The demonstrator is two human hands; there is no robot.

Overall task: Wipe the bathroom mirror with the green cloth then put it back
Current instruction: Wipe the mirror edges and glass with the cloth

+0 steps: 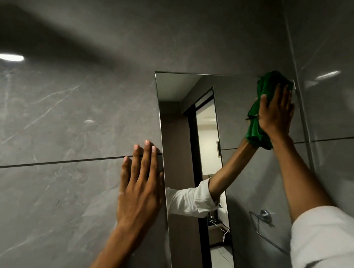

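The bathroom mirror (239, 112) is a tall pane set in the grey tiled wall, from centre to right. My right hand (276, 114) presses the bunched green cloth (268, 83) flat against the mirror's upper right corner, fingers spread over it. The cloth spills out above and to the left of the palm. My left hand (139, 182) lies flat and open on the grey wall tile, fingertips just beside the mirror's left edge. The glass reflects my right arm with its rolled white sleeve.
Grey marble-look tiles (66, 120) cover the wall left of and above the mirror. A side wall (333, 102) meets the mirror at the right. The mirror reflects a chrome towel rail (263, 217) and a lit doorway (208, 142).
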